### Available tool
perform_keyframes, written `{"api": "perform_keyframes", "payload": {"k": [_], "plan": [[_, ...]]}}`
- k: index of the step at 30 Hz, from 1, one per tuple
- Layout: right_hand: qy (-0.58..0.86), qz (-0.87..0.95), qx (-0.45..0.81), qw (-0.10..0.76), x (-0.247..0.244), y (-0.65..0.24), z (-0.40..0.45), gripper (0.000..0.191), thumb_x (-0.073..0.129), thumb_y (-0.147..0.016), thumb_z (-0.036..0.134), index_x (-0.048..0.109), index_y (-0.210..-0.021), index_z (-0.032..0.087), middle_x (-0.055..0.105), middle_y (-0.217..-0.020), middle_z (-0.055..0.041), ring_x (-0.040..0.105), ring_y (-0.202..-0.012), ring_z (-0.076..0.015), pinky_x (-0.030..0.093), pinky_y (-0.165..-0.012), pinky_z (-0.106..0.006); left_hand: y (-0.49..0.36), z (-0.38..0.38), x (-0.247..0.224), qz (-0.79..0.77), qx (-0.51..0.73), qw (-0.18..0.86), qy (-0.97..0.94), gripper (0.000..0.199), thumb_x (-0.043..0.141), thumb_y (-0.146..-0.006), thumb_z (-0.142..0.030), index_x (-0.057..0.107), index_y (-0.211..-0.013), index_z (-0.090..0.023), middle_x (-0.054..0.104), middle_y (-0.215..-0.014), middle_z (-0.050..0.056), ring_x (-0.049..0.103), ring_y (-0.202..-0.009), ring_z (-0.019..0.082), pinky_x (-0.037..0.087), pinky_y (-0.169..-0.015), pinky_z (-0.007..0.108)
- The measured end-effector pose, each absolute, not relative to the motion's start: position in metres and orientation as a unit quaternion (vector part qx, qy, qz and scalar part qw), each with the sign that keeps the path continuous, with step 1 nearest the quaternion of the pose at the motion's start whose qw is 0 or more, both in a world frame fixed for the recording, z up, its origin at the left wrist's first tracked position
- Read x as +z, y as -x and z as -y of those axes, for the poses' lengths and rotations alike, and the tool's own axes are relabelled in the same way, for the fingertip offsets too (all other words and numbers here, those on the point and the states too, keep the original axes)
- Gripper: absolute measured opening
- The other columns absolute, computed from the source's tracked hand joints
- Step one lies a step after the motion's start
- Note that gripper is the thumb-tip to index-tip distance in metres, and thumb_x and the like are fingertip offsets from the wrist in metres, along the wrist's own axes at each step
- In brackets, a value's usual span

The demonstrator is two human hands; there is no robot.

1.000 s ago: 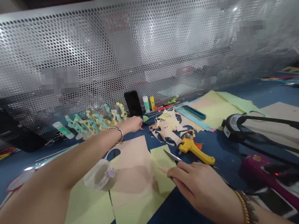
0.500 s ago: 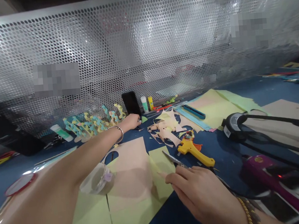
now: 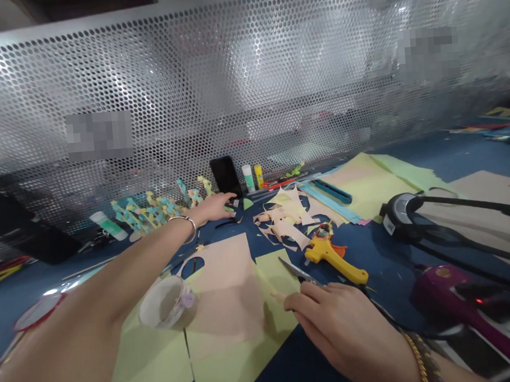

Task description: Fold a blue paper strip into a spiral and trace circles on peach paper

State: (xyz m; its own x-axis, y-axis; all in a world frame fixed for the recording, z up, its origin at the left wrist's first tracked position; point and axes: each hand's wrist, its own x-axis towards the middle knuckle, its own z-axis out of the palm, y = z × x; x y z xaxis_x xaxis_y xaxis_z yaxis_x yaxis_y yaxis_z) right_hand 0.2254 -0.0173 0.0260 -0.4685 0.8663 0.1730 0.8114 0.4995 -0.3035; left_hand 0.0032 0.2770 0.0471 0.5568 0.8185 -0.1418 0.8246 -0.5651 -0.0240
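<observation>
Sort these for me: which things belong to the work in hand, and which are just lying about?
Likely in the work:
scissors, in the right hand
pink sheet
paper scraps

Seemingly lying about:
purple device
black-strapped device
perhaps the yellow glue gun, untouched

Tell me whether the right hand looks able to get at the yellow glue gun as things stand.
Probably yes: the yellow glue gun lies just beyond the right hand, with nothing visible across its handle. The scissors held in that hand may hinder a full grip, though.
</observation>
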Motion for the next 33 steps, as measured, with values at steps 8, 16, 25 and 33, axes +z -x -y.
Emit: {"api": "perform_keyframes", "payload": {"k": [8,16,25,33], "plan": [[0.496,0.849,0.082,0.165,0.022,-0.227,0.016,0.017,0.045,-0.088,0.016,0.053,-0.099,0.027,0.060,-0.082,0.0041,0.052,-0.061,-0.0135,0.024,-0.055,-0.030,-0.007,-0.280,0.046,-0.458,-0.083,0.089,-0.881,0.062,0.063,-0.066,-0.026,0.052,-0.126,-0.018,0.059,-0.127,0.010,0.056,-0.112,0.026,0.042,-0.092,0.030],[0.508,0.842,0.094,0.154,0.021,-0.227,0.012,0.020,0.042,-0.089,0.018,0.056,-0.099,0.029,0.062,-0.082,0.0032,0.057,-0.061,-0.0159,0.030,-0.054,-0.030,0.013,-0.266,0.060,-0.448,-0.061,0.211,-0.867,0.054,0.064,-0.067,-0.034,0.058,-0.119,-0.022,0.065,-0.118,0.006,0.063,-0.100,0.022,0.050,-0.078,0.025],[0.548,0.791,0.091,0.255,0.040,-0.227,-0.012,0.033,0.034,-0.091,0.020,0.050,-0.119,0.023,0.064,-0.113,-0.0054,0.061,-0.098,-0.0191,0.047,-0.077,-0.032,0.053,-0.219,0.097,-0.484,0.074,0.170,-0.855,0.047,0.044,-0.083,-0.047,0.051,-0.125,-0.028,0.059,-0.124,0.003,0.059,-0.106,0.022,0.048,-0.081,0.026],[0.599,0.790,0.026,0.131,0.065,-0.205,-0.154,0.021,0.048,-0.088,0.020,0.065,-0.100,0.020,0.068,-0.099,-0.0062,0.062,-0.090,-0.0215,0.046,-0.074,-0.031,0.121,-0.172,0.087,-0.548,0.023,0.125,-0.827,0.039,0.046,-0.079,-0.045,0.065,-0.102,-0.020,0.071,-0.095,0.004,0.066,-0.077,0.020,0.047,-0.072,0.027]]}}
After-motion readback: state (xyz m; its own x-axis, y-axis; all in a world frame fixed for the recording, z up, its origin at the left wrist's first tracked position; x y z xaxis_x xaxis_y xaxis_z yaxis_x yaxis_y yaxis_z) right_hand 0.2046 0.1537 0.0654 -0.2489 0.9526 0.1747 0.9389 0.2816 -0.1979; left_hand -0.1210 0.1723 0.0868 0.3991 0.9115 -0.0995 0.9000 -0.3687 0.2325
